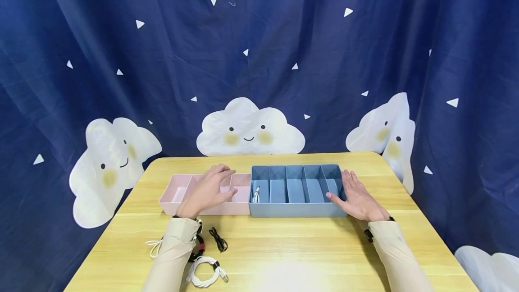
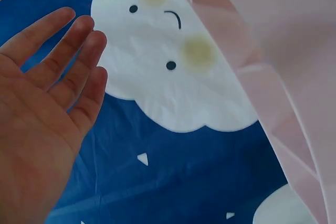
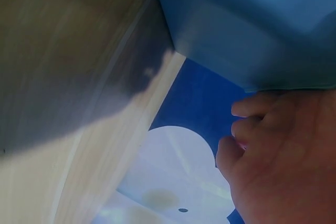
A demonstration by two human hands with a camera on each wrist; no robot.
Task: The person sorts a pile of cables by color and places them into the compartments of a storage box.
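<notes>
A pink divided box [image 1: 227, 209] and a blue divided box [image 1: 298, 211] stand side by side, end against end. Over the pink box hovers my left hand [image 1: 208, 191], its fingers loosely spread and nothing in them; the left wrist view shows its bare palm [image 2: 47, 103]. My right hand [image 1: 358, 199] lies along the right end of the blue box, fingers extended outside the wall and thumb across the front corner. In the right wrist view those fingers [image 3: 247, 129] are beside the blue wall [image 3: 210, 51]. A small white cable [image 1: 256, 195] sits in the blue box's leftmost compartment.
On the wooden table [image 1: 324, 247], near my left forearm, lie a coiled white cable [image 1: 198, 278], a black cable bundle [image 1: 219, 239], a dark coil [image 1: 199, 247] partly hidden by the sleeve, and another white cable [image 1: 154, 248]. A blue cloud-print curtain [image 1: 259, 71] hangs behind.
</notes>
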